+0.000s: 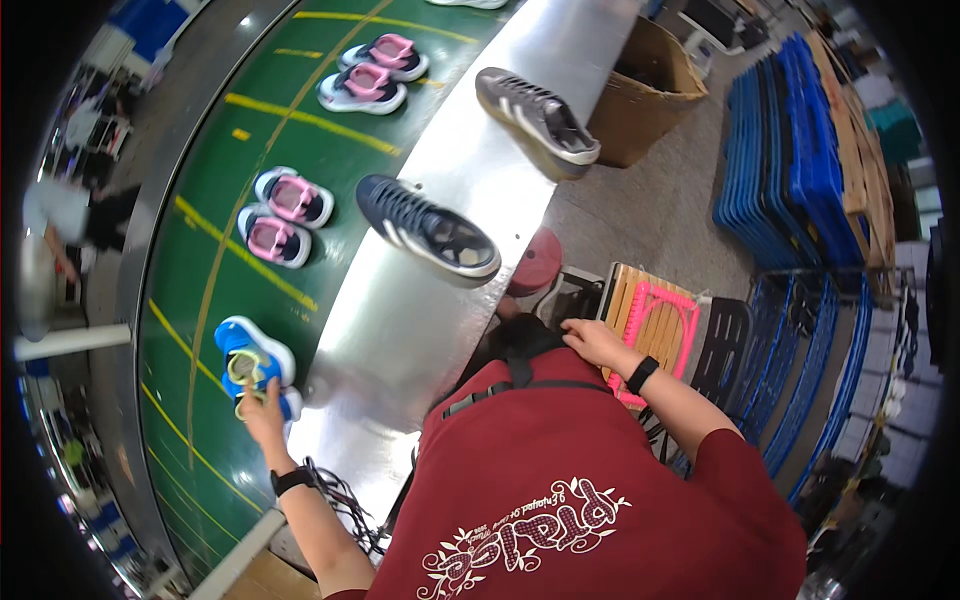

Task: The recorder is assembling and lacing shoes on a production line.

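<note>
At the left, my left hand [262,413] reaches over a green belt, fingers closed on the near one of a pair of blue children's shoes. The far blue shoe [238,333] has a white sole and a yellow-green lining. My right hand [597,345] is by my lap, close to a wooden slatted seat. Its fingers are loosely bent and apart, with nothing visible in them. On the metal ledge beside the belt lie a dark navy sneaker [425,222] with pale stripes and a grey-brown sneaker [535,115], well apart from both hands.
Farther up the green belt [330,190], marked with yellow lines, stand two pairs of navy-and-pink shoes [280,215]. A cardboard box [645,110] is beyond the metal ledge [370,330]. Right are stacked blue crates [790,150] and the wooden seat [632,300] with pink cord. Black cables [345,500] hang near my left forearm.
</note>
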The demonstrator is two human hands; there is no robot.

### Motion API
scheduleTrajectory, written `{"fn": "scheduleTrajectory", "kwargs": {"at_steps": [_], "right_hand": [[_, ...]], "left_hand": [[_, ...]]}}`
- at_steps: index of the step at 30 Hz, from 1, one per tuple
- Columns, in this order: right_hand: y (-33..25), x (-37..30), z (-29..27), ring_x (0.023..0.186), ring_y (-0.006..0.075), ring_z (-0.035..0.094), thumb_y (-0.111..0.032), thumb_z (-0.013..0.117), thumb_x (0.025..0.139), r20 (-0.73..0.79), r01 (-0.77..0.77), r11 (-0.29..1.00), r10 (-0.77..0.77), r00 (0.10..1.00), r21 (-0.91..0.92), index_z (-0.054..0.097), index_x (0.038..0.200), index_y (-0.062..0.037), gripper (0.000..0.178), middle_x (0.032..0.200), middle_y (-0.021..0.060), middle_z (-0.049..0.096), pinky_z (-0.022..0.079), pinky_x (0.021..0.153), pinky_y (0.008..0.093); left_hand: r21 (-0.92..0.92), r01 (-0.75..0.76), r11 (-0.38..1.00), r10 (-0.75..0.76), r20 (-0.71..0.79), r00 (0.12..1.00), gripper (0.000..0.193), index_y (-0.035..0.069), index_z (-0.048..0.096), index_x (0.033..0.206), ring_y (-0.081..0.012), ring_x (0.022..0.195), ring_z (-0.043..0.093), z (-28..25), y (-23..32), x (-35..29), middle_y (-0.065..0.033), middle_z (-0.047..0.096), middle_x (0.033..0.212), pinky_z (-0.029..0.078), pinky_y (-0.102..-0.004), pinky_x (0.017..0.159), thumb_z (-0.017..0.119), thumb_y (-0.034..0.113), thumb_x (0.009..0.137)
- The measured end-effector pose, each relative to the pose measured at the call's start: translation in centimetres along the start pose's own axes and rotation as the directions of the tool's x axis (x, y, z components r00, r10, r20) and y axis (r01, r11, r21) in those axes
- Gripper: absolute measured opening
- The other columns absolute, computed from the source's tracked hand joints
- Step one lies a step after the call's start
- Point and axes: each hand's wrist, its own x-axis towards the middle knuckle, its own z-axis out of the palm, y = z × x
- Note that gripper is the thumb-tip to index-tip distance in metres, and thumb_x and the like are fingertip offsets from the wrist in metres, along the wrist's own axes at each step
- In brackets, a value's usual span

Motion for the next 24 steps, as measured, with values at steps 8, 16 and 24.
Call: {"fn": "scheduleTrajectory", "kwargs": {"at_steps": [8,16,24], "right_hand": [[7.0,-2.0,1.1,0.095,0.0417,0.061,-0.022,0.055,0.089,-0.045,-0.259,0.963,0.262,0.964,0.075,0.062,0.110,-0.0022,0.030,0.099,0.0244,0.065,0.048,0.084,0.0471],[6.6,1.6,-4.5,0.086,0.0359,0.065,-0.021,0.057,0.089,-0.285,-0.187,0.913,0.299,0.911,0.362,0.063,0.107,-0.0038,0.026,0.092,0.0198,0.067,0.051,0.076,0.0422],[10.9,-2.4,0.5,0.094,0.0383,0.063,-0.020,0.056,0.086,-0.212,-0.306,0.928,0.349,0.913,0.211,0.066,0.105,-0.0056,0.025,0.099,0.0209,0.066,0.049,0.085,0.0452]], "left_hand": [[-0.119,-0.700,0.705,0.675,-0.190,0.712,0.030,0.001,0.062,0.109,-0.0359,0.099,0.058,4.9,20.0,-1.7,-0.0173,0.063,0.103,0.046,-0.0436,0.087,0.065,0.006,0.080],[-0.403,-0.837,0.370,0.913,-0.007,0.407,0.043,0.006,0.062,0.109,-0.0323,0.096,0.056,7.3,38.2,-8.1,-0.0126,0.057,0.103,0.046,-0.0412,0.082,0.072,0.005,0.068],[-0.428,-0.770,0.474,0.864,0.057,0.500,0.033,0.003,0.065,0.104,-0.0335,0.091,0.054,12.2,38.2,-6.8,-0.0172,0.053,0.100,0.046,-0.0406,0.079,0.070,0.014,0.073]]}}
